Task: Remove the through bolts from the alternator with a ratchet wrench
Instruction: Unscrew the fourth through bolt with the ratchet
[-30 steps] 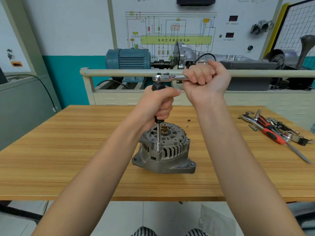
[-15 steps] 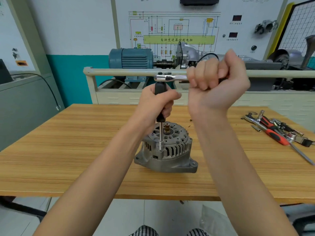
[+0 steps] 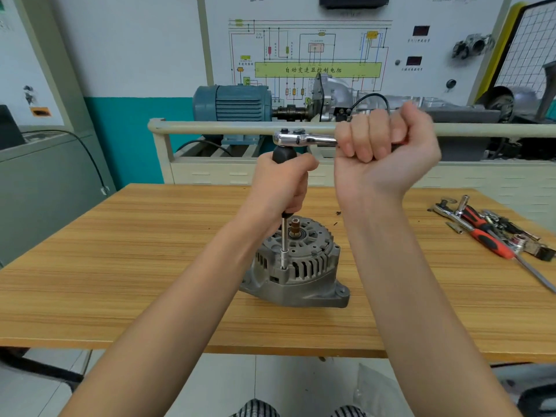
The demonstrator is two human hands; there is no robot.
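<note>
Forearms reach in from the near edge over a striped wood-grain laminate surface (image 3: 120, 281). On it, near the middle, stands the grey cast-aluminium alternator (image 3: 296, 266), ribbed and slotted around its rim, a coppery shaft stub at its centre. A slim steel extension bar with socket (image 3: 283, 245) stands upright on a through bolt at the near rim of the housing; the bolt head itself is hidden by the socket. The left hand (image 3: 282, 185) has its fingers clamped round the extension's black grip. Above it, the right hand (image 3: 382, 149) has its fingers wrapped tight on the handle of the polished chrome ratchet wrench (image 3: 304, 139). Best practice here is likely to keep the extension plumb and pressed down with the left hand while the right sweeps level, so the socket cannot ride off. Farther right lie loose red-handled tools (image 3: 484, 236); behind stands a blue ribbed motor (image 3: 231, 103)
</note>
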